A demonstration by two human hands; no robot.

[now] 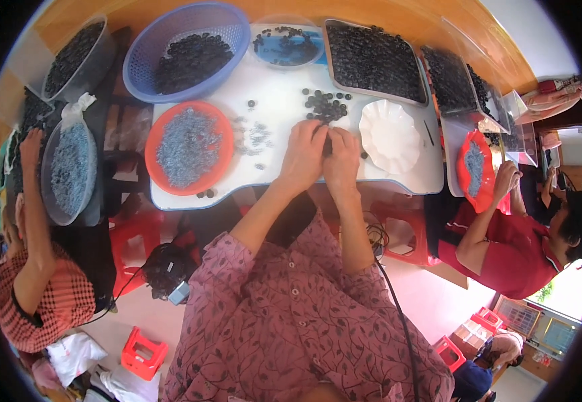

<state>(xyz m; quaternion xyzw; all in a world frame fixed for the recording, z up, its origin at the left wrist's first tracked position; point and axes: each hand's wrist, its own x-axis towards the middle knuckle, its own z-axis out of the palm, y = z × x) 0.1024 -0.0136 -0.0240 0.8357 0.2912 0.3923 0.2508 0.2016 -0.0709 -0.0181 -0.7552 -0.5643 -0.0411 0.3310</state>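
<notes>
Both my hands meet over the white table (pixel 277 164), just on the near side of a loose pile of small black round parts (pixel 326 107). My left hand (pixel 302 155) is closed, its thumb and fingers bent towards the right one. Beside it my right hand (pixel 340 158) is closed too, fingertips curled inward. Something dark shows between the two, mostly hidden by the fingers. Left of my hands lie scattered small clear pieces (pixel 257 139). An orange-red round tray (pixel 153 161) holds a heap of the same clear bits. To the right sits a white scalloped plate (pixel 390 137).
At the back stand a blue-purple basket (pixel 133 67), a clear bowl (pixel 287 61) and a rectangular tray (pixel 329 63), all with black parts. A dark pen-like stick (pixel 429 132) lies at right. Co-workers sit on both sides. Red stools (pixel 145 353) and a cable (pixel 398 308) are lower down.
</notes>
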